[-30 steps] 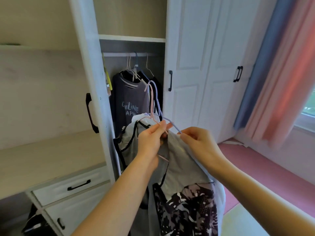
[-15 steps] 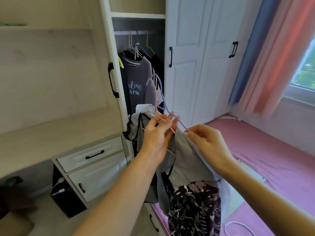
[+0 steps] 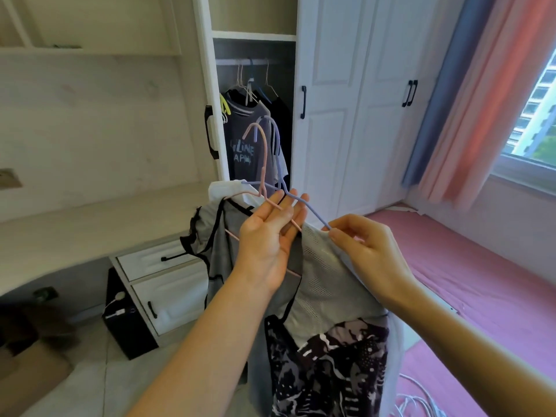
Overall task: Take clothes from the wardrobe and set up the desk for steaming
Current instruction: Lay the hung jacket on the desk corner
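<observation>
Left hand (image 3: 267,236) raised palm-up in front of the wardrobe (image 3: 328,85), fingers nearly straight and slightly spread, pink hanger (image 3: 261,152) and blue hanger (image 3: 279,158) resting across them where hooks meet shoulders. Right hand (image 3: 365,251) just beside, thumb and forefinger pinching the blue hanger's right arm together with the edge of a pale mesh garment (image 3: 319,275). Both hooks upright, free of the rail (image 3: 240,62). Hanging from the hangers: a grey top (image 3: 216,236) with black trim on the left, a white collar at its upper corner, and a black-and-white patterned piece (image 3: 328,368) low down. All of it held in mid-air, well clear of the surface (image 3: 90,230) at left. Inside the open wardrobe, a dark printed T-shirt (image 3: 243,136) and other dark clothes hung on the rail. Below the surface, two drawers (image 3: 159,278) with black handles and a black box (image 3: 123,326) on the floor. Pink bed (image 3: 481,281) at right, white cable (image 3: 421,398) near its lower corner, curtains (image 3: 481,85) beside the window.
</observation>
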{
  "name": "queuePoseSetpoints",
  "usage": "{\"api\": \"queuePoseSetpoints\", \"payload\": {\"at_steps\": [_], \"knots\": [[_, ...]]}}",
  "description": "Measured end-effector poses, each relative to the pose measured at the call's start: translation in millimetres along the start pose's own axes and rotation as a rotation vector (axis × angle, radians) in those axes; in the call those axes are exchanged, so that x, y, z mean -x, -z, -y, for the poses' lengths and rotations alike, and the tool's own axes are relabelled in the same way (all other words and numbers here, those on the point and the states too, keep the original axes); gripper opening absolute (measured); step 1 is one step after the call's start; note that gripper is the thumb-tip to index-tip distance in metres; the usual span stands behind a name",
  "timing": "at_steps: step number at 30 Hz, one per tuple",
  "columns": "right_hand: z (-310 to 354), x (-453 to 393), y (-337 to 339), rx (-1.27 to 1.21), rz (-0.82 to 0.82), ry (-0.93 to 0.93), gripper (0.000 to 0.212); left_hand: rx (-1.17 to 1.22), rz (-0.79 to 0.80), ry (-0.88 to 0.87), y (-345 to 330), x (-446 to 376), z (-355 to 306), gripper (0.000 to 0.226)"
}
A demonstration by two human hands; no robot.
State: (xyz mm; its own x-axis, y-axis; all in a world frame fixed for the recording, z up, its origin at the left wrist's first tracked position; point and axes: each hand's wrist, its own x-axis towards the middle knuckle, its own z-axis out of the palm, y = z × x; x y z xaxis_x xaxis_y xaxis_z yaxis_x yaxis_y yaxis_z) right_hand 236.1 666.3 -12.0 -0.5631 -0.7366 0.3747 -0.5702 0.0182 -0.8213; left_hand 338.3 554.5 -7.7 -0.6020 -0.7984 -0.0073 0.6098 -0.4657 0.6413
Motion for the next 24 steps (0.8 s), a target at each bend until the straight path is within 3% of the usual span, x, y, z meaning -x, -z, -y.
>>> {"api": "queuePoseSetpoints", "payload": {"at_steps": [13, 20, 24], "knots": [[0.5, 44.0, 10.3, 0.026, 0.248, 0.138, 0.012, 0.023, -0.215, -0.192, -3.4, 76.8, 15.7, 0.036], [-2.9, 59.7, -3.1, 0.34, 0.393, 0.435, 0.031, -0.123, -0.356, -0.318, 16.5, 112.3, 14.7, 0.02], [0.1, 61.2, -15.8, 0.383, 0.414, 0.611, 0.032, -0.082, -0.413, -0.346, 25.8, 126.2, 7.2, 0.025]]}}
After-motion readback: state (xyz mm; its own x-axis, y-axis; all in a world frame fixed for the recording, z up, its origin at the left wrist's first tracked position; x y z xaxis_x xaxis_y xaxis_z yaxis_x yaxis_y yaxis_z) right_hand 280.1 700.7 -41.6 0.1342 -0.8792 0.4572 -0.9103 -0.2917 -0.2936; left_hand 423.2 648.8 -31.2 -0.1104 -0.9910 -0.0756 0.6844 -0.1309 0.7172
